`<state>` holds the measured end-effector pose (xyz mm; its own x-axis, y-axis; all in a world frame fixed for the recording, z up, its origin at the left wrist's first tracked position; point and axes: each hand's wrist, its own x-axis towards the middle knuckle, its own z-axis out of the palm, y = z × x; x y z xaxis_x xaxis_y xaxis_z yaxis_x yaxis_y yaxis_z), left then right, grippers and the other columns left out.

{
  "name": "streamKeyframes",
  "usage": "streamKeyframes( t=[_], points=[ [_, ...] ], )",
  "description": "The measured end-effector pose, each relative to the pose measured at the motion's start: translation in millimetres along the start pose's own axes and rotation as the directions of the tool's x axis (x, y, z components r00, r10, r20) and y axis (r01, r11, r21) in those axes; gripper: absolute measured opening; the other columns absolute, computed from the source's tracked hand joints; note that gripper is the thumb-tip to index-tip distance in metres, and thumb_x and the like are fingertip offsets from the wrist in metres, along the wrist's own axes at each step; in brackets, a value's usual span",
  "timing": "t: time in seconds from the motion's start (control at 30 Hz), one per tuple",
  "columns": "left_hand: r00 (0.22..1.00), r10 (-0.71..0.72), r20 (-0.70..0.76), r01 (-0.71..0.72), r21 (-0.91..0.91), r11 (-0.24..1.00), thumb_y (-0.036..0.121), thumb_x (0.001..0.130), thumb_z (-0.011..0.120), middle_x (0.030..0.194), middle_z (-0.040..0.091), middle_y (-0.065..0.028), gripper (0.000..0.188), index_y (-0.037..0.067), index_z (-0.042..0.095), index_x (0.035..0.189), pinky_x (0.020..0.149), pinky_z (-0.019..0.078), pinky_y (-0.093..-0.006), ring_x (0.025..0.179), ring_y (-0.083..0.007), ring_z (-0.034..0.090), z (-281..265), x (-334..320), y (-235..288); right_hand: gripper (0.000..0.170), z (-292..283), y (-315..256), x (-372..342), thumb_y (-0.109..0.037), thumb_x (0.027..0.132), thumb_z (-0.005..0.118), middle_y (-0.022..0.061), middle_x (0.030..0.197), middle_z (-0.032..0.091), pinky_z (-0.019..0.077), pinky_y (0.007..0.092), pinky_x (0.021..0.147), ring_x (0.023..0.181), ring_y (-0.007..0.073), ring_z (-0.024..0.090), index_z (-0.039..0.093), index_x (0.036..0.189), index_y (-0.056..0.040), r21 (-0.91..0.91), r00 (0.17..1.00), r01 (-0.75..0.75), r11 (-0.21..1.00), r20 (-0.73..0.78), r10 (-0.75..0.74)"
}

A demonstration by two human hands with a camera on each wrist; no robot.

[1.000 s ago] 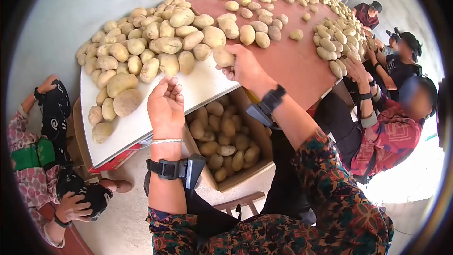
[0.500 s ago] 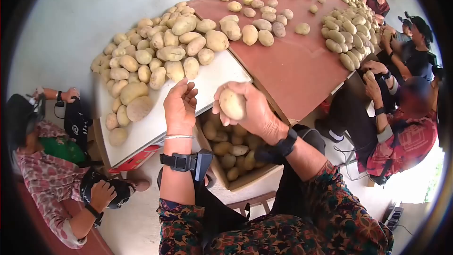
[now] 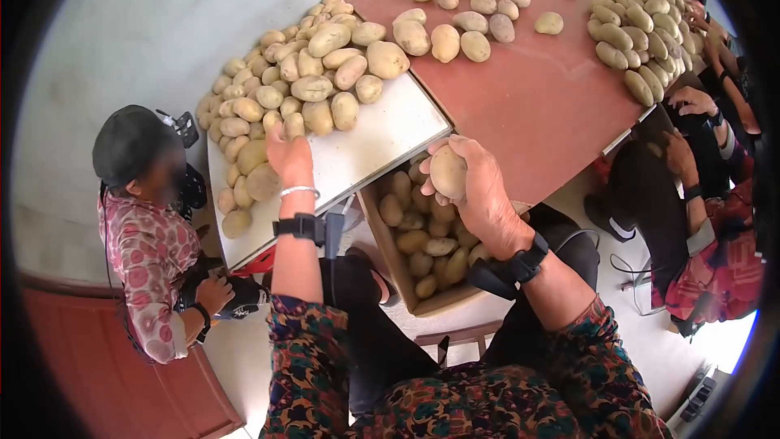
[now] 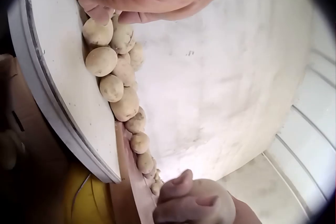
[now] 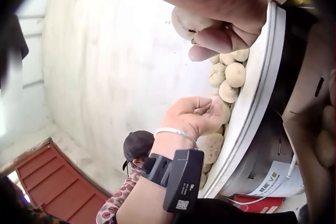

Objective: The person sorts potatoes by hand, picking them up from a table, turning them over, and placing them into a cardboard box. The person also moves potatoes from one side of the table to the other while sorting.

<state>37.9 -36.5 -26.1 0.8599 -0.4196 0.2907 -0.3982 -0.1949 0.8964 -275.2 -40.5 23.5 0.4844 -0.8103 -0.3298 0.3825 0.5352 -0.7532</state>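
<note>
My right hand (image 3: 479,195) grips a pale, rounded potato (image 3: 448,172) above the cardboard box. The right wrist view shows its fingers wrapped round this potato (image 5: 191,23). My left hand (image 3: 290,158) has reached the front of the potato pile (image 3: 313,88) on the white tabletop (image 3: 390,118). Its loosely bent fingertips are right at the nearest potatoes; in the left wrist view they overlap the top of one potato (image 4: 98,32). Below, the cardboard box (image 3: 382,248) holds many potatoes.
A red-brown board (image 3: 520,106) adjoins the white top, with scattered potatoes and a larger heap (image 3: 642,32) at the right. A person in a patterned shirt (image 3: 154,252) sits at the left. Other people work along the right side. A low stool (image 3: 455,333) shows below.
My right hand has drawn the potato back from the pile to above the box. My left hand has moved forward to the pile's front. The head view has shifted.
</note>
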Motion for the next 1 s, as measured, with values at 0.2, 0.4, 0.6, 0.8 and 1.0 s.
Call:
streamKeyframes(
  t=[0.2, 0.4, 0.6, 0.8, 1.0],
  points=[
    [0.9, 0.298, 0.318, -0.436, 0.627, 0.646, 0.009, 0.076, 0.062, 0.12, 0.058, -0.0267, 0.051, -0.002, 0.053, 0.124, 0.094, 0.0448, -0.0463, 0.108, -0.0442, 0.056, -0.9, 18.1, -3.0, 0.033, -3.0, -17.3, -6.8, -0.031, 0.096, 0.04, 0.0112, 0.081, 0.064, 0.0419, 0.0272, 0.047, 0.06, 0.0192, 0.061, 0.055, 0.099, -0.0018, -0.024, 0.998, -0.069, 0.997, 0.007, 0.069],
    [0.943, 0.25, 0.221, -0.331, 0.529, 0.781, 0.019, 0.083, 0.067, 0.12, 0.059, -0.0215, 0.048, 0.0, 0.052, 0.125, 0.089, 0.0489, -0.0432, 0.102, -0.0385, 0.061, -17.3, 7.6, 11.2, 0.035, -10.2, -18.4, -3.9, -0.032, 0.094, 0.041, 0.0117, 0.081, 0.063, 0.042, 0.0277, 0.046, 0.059, 0.0197, 0.062, 0.056, 0.098, -0.001, -0.011, 1.0, -0.024, 1.0, 0.001, 0.024],
    [0.698, -0.265, 0.665, 0.667, -0.469, 0.579, 0.023, 0.089, 0.056, 0.116, 0.06, -0.0137, 0.044, 0.001, 0.05, 0.127, 0.08, 0.0512, -0.0359, 0.099, -0.0262, 0.061, -62.7, -24.5, 37.7, 0.036, -13.5, -19.7, -3.4, -0.031, 0.095, 0.041, 0.0136, 0.081, 0.064, 0.0404, 0.0281, 0.043, 0.058, 0.0208, 0.063, 0.056, 0.099, 0.001, -0.007, 0.999, 0.034, 0.999, -0.035, -0.034],
    [0.404, -0.317, 0.858, 0.907, -0.331, 0.259, 0.03, 0.09, 0.051, 0.1, 0.06, -0.0156, 0.046, -0.006, 0.052, 0.119, 0.07, 0.0546, -0.0327, 0.087, -0.0251, 0.06, -71.6, -109.7, 26.3, 0.035, -21.7, -24.6, -9.4, -0.032, 0.098, 0.041, 0.0114, 0.084, 0.063, 0.043, 0.0288, 0.056, 0.066, 0.0187, 0.06, 0.056, 0.101, -0.0004, 0.028, 0.989, 0.147, 0.989, -0.028, -0.146],
    [0.27, -0.653, 0.708, 0.958, -0.264, 0.111, 0.028, 0.09, 0.056, 0.096, 0.06, -0.014, 0.029, 0.004, 0.054, 0.107, 0.069, 0.0559, -0.0417, 0.082, -0.0309, 0.061, -41.7, -207.7, -39.8, 0.036, -31.7, -20.2, 1.4, -0.032, 0.096, 0.039, 0.0142, 0.082, 0.067, 0.0438, 0.0313, 0.053, 0.063, 0.0232, 0.065, 0.057, 0.099, -0.0003, 0.027, 0.977, 0.209, 0.978, -0.05, -0.208]
  ],
)
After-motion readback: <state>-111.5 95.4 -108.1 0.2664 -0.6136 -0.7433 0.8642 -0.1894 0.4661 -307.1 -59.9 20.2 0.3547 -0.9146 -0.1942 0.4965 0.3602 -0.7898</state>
